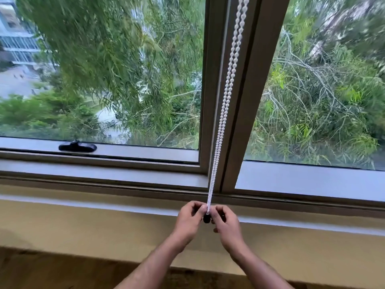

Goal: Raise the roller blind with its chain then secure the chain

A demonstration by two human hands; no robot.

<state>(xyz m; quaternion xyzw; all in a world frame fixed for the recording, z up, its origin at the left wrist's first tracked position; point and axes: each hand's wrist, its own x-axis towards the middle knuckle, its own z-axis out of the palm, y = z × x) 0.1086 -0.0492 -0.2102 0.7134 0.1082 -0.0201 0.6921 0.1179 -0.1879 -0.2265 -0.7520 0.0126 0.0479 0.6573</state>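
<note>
No blind shows over the glass, so the raising looks done; securing is left. At lower centre of the frame the left hand (190, 216) and right hand (224, 221) pinch the bottom of the bead chain (224, 101), taut down the centre frame, against a small dark holder (206, 218).

An upper-floor room in a home or flat is suggested by a metal-framed window (210, 84) fitted with a black latch (77, 147) and a white bead chain (224, 105), a painted sill (125, 203) below, and treetops (108, 59) and a neighbouring building (14, 38) seen beyond.
</note>
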